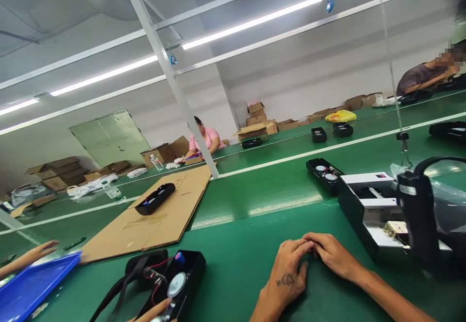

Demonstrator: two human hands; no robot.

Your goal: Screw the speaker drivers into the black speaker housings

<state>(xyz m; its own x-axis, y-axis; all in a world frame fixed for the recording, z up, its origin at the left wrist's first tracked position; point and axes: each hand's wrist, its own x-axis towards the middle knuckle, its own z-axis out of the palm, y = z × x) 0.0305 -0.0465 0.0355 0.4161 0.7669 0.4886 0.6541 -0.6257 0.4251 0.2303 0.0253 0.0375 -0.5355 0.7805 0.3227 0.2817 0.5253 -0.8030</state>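
Observation:
My left hand (289,273), marked on its back with a dark drawing, rests over the green bench top. My right hand (333,254) reaches in from the right, and the fingertips of both hands meet. Their fingers are bent and pressed together; whether anything small lies between them is hidden. To their right stands an open black and white box (358,210) with parts inside. A black cylindrical thing (415,210) with a curved strap or cable is in front of that box. Beyond my hands lies a black speaker housing (325,174) with red wires.
At lower left, another person's hand (160,308) touches a black housing (192,273) with round speakers. A second hand (40,251) hovers by a blue tray (69,263). Cardboard (182,215) carries another housing (156,199). A post (174,89) and hanging cord (391,79) rise from the bench area.

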